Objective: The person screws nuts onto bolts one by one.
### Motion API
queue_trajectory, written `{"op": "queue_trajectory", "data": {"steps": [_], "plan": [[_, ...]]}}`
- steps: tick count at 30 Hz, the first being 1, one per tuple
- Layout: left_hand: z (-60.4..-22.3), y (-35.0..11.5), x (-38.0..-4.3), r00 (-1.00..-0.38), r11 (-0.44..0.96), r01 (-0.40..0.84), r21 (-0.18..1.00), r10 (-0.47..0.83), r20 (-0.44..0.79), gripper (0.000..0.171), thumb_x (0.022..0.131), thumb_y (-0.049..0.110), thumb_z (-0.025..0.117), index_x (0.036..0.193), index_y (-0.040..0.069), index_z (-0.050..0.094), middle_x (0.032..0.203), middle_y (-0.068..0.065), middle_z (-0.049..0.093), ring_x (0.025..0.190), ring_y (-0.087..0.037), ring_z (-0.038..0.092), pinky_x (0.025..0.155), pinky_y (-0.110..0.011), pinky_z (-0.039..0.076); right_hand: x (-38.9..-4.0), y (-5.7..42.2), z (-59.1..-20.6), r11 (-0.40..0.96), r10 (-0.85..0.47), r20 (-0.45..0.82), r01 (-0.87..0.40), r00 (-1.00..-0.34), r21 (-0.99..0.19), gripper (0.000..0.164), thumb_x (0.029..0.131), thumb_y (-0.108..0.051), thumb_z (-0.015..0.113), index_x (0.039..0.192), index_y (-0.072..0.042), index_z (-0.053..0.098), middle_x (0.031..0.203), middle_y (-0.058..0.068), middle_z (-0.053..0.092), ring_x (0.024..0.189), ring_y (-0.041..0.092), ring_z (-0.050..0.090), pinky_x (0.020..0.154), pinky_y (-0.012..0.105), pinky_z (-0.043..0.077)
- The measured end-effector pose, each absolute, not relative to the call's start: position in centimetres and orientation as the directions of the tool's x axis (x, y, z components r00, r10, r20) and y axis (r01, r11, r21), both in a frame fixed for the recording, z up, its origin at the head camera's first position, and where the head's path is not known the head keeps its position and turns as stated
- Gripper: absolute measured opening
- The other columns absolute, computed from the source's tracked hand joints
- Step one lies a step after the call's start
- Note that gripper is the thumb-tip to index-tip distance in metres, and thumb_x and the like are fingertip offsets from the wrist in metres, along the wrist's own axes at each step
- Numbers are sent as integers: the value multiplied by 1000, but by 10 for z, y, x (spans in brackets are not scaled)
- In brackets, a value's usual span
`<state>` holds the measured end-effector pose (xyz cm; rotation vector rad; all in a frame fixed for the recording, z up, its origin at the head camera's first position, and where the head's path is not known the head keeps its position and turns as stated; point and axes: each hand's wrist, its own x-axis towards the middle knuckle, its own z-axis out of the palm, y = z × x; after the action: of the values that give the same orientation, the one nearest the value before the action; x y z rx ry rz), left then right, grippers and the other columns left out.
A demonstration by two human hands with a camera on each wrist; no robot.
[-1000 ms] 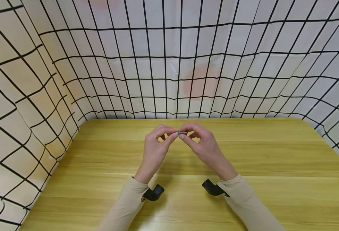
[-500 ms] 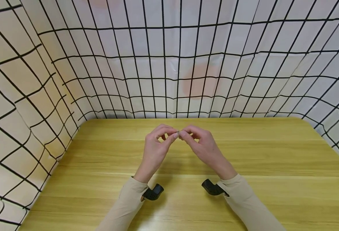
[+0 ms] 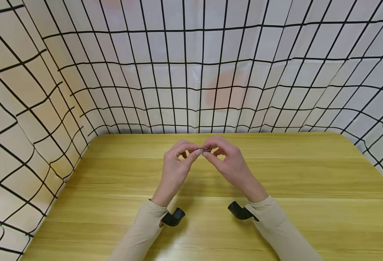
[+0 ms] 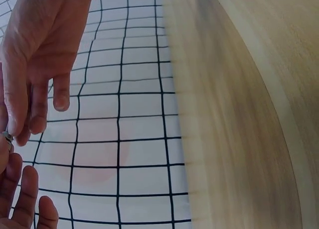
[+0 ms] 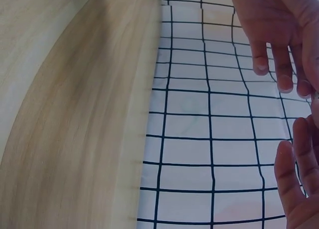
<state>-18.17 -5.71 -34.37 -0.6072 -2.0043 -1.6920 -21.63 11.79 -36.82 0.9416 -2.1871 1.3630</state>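
Note:
In the head view a small grey metal piece with a thin shaft, like a bolt (image 3: 206,150), is held level between both hands over the far half of the table. My left hand (image 3: 175,165) pinches its left end between thumb and forefinger. From the other side, thumb and forefinger of my right hand (image 3: 228,161) are curled about the shaft, which shows between them. A bit of the metal piece (image 4: 7,136) appears at the left edge of the left wrist view. Fingertips hide most of its left end, so its exact kind is unclear.
The wooden table (image 3: 113,203) reaches under both arms. Behind it and on the sides hangs a white sheet with black grid lines (image 3: 196,72). Black wrist devices (image 3: 174,217) sit at both beige sleeves (image 3: 139,228).
Half a second ago the right fingers covered the shaft; now the right forefinger is raised and the shaft shows again, as it did one second ago. The left hand stays put.

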Motion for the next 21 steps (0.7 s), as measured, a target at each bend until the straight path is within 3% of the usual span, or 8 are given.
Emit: {"op": "queue_trajectory", "data": {"steps": [7,16,21], "plan": [[-350,-58,-187,-806,147,589,794,34,591,5,88,-1,71,91,-4,74,88,-13,69,82,-23,58,72,-29,37,-216,118,-367,294,-333,635,-717,-697,-632,15,92,-6,70,106,-11,68,102,-1,66,92,14,60,70,31,50],[-374,-61,-204,-787,123,615,779,35,616,7,88,12,74,93,8,78,89,0,70,82,-16,59,72,-46,39,-216,118,-368,283,-340,609,-695,-717,-660,11,94,-8,67,105,-12,68,101,-3,65,93,14,59,71,32,50],[-374,-61,-205,-774,116,632,766,52,631,7,89,14,74,92,8,77,88,3,69,81,-16,58,70,-44,40,-215,118,-369,289,-339,590,-678,-732,-675,7,97,-11,64,101,-15,68,96,-3,65,88,13,58,71,33,48]]}}
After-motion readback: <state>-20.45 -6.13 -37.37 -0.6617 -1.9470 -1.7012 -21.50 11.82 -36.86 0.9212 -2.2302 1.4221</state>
